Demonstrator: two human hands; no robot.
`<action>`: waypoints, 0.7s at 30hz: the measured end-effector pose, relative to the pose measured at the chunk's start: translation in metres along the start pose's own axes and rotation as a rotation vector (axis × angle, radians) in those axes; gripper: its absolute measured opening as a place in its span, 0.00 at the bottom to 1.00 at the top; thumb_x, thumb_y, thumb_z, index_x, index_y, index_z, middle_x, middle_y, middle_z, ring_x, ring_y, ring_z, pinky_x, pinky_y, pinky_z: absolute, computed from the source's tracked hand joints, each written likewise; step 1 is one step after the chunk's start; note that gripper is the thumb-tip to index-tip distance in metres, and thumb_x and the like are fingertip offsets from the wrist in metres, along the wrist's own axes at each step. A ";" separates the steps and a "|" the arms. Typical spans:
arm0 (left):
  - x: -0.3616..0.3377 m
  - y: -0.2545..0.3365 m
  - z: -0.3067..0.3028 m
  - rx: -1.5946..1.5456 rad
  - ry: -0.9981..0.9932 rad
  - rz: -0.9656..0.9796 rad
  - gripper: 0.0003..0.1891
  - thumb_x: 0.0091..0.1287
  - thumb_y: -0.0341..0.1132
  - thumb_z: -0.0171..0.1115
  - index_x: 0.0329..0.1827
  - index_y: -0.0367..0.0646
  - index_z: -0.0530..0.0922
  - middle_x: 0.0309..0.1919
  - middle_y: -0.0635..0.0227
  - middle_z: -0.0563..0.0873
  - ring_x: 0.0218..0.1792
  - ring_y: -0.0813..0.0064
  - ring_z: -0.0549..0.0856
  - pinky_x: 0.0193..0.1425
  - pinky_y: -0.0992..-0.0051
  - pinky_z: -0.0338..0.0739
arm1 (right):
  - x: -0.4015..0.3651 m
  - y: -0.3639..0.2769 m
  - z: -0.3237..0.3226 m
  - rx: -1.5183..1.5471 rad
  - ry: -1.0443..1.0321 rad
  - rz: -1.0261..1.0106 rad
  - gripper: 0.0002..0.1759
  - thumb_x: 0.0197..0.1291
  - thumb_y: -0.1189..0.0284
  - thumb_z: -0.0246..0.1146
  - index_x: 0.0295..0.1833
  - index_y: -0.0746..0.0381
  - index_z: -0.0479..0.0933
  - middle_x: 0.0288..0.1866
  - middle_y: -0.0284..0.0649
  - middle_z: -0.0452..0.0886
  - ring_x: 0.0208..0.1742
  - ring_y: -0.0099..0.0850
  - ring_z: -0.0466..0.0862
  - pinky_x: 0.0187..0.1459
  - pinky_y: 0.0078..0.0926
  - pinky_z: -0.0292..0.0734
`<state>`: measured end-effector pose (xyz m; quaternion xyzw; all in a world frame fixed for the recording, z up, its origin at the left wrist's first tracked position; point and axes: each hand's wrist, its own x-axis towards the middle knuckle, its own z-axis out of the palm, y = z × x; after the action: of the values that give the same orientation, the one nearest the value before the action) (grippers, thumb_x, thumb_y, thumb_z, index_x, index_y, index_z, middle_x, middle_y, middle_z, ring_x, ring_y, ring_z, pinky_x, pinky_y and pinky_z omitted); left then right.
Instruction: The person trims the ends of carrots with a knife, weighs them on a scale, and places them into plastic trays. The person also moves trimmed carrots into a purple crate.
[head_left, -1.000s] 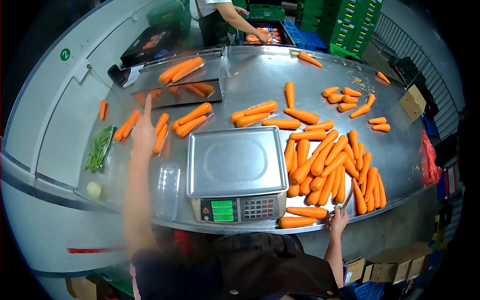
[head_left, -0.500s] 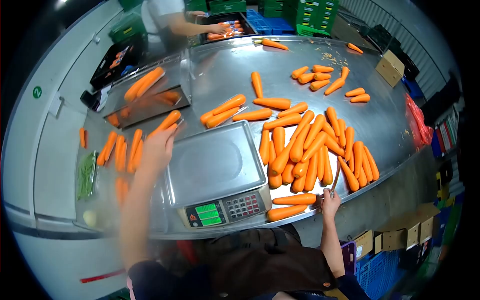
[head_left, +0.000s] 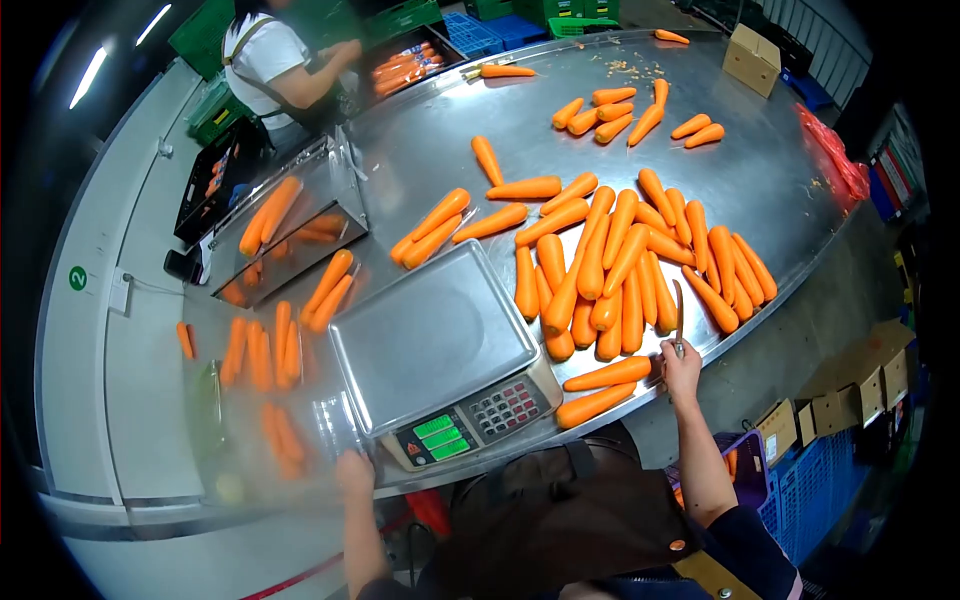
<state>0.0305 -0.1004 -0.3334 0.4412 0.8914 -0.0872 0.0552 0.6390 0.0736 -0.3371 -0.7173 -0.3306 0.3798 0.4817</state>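
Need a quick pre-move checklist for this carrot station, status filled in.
1. Scale platter bare: ok, nothing lies on it.
2. Scale display lit: ok, green; exact digits cannot tell.
3. Knife pointing away from the body: ok, its tip is toward the far side of the table.
4. Right hand free: not ok, it holds the knife.
5. Left hand gripping the clear plastic tray: cannot tell, it is at the near end but blurred.
6. Loose carrots beside the scale: ok, heaped on its right.
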 end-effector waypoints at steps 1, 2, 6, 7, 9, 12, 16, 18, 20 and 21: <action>0.003 -0.005 0.014 -0.021 0.056 0.023 0.19 0.66 0.45 0.64 0.41 0.34 0.85 0.38 0.47 0.87 0.40 0.47 0.87 0.48 0.54 0.80 | 0.000 -0.001 0.000 -0.017 0.004 0.006 0.09 0.65 0.70 0.65 0.39 0.66 0.79 0.19 0.32 0.77 0.14 0.17 0.70 0.17 0.17 0.62; 0.012 -0.012 0.025 -0.002 0.059 0.026 0.18 0.65 0.45 0.65 0.41 0.34 0.85 0.39 0.47 0.87 0.41 0.48 0.87 0.48 0.55 0.80 | 0.000 -0.003 0.001 -0.008 -0.009 0.007 0.09 0.65 0.70 0.65 0.39 0.66 0.79 0.19 0.32 0.77 0.14 0.17 0.70 0.17 0.18 0.61; 0.019 -0.004 0.000 0.055 -0.083 0.045 0.18 0.62 0.43 0.68 0.43 0.35 0.85 0.40 0.49 0.87 0.43 0.51 0.87 0.47 0.56 0.80 | 0.002 0.006 -0.004 -0.011 0.018 0.027 0.09 0.64 0.70 0.64 0.39 0.66 0.80 0.19 0.30 0.75 0.15 0.17 0.69 0.17 0.18 0.61; 0.018 0.004 -0.019 0.071 -0.142 0.048 0.17 0.61 0.42 0.68 0.43 0.35 0.85 0.41 0.49 0.88 0.44 0.52 0.87 0.48 0.56 0.80 | -0.003 0.002 -0.006 -0.050 0.013 0.028 0.10 0.63 0.69 0.63 0.39 0.66 0.80 0.20 0.32 0.77 0.16 0.19 0.73 0.19 0.20 0.66; 0.023 -0.008 -0.016 -0.037 0.001 0.047 0.15 0.58 0.41 0.71 0.34 0.35 0.84 0.30 0.53 0.87 0.34 0.55 0.87 0.41 0.58 0.79 | -0.008 -0.007 -0.001 -0.080 0.017 0.017 0.11 0.63 0.68 0.62 0.39 0.66 0.81 0.21 0.33 0.80 0.19 0.21 0.77 0.22 0.23 0.73; 0.017 -0.027 -0.016 -0.319 0.133 0.129 0.18 0.55 0.42 0.75 0.28 0.34 0.81 0.19 0.59 0.83 0.23 0.64 0.84 0.32 0.64 0.77 | -0.010 -0.005 0.001 -0.036 0.015 -0.009 0.10 0.63 0.68 0.63 0.39 0.66 0.81 0.21 0.34 0.81 0.20 0.21 0.79 0.23 0.22 0.74; 0.045 -0.081 -0.007 -0.391 0.210 0.093 0.09 0.65 0.33 0.65 0.31 0.36 0.80 0.17 0.62 0.80 0.16 0.71 0.77 0.25 0.66 0.73 | -0.009 -0.003 -0.001 -0.037 0.017 0.040 0.12 0.62 0.66 0.64 0.39 0.66 0.82 0.21 0.33 0.79 0.22 0.20 0.75 0.27 0.23 0.72; 0.049 -0.065 -0.037 -0.317 0.405 0.206 0.07 0.66 0.31 0.63 0.33 0.36 0.80 0.21 0.61 0.81 0.19 0.69 0.79 0.28 0.66 0.74 | -0.008 -0.003 0.000 -0.062 0.030 0.042 0.13 0.61 0.65 0.65 0.40 0.66 0.82 0.22 0.34 0.79 0.25 0.21 0.75 0.31 0.24 0.73; 0.044 -0.019 -0.080 -0.288 0.594 0.318 0.04 0.66 0.28 0.62 0.35 0.36 0.79 0.24 0.60 0.82 0.23 0.67 0.80 0.32 0.67 0.75 | -0.009 -0.004 -0.001 -0.092 0.019 0.011 0.13 0.60 0.65 0.65 0.40 0.66 0.82 0.23 0.36 0.79 0.26 0.23 0.75 0.34 0.25 0.75; 0.032 0.023 -0.112 -0.317 0.645 0.397 0.03 0.66 0.27 0.62 0.36 0.36 0.79 0.26 0.60 0.82 0.25 0.66 0.81 0.34 0.67 0.76 | -0.008 -0.001 -0.001 -0.090 0.017 -0.003 0.13 0.60 0.66 0.64 0.40 0.66 0.82 0.23 0.36 0.79 0.27 0.23 0.76 0.36 0.26 0.75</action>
<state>0.0270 -0.0391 -0.2322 0.5956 0.7628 0.2066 -0.1440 0.6357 0.0670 -0.3336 -0.7411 -0.3442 0.3575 0.4521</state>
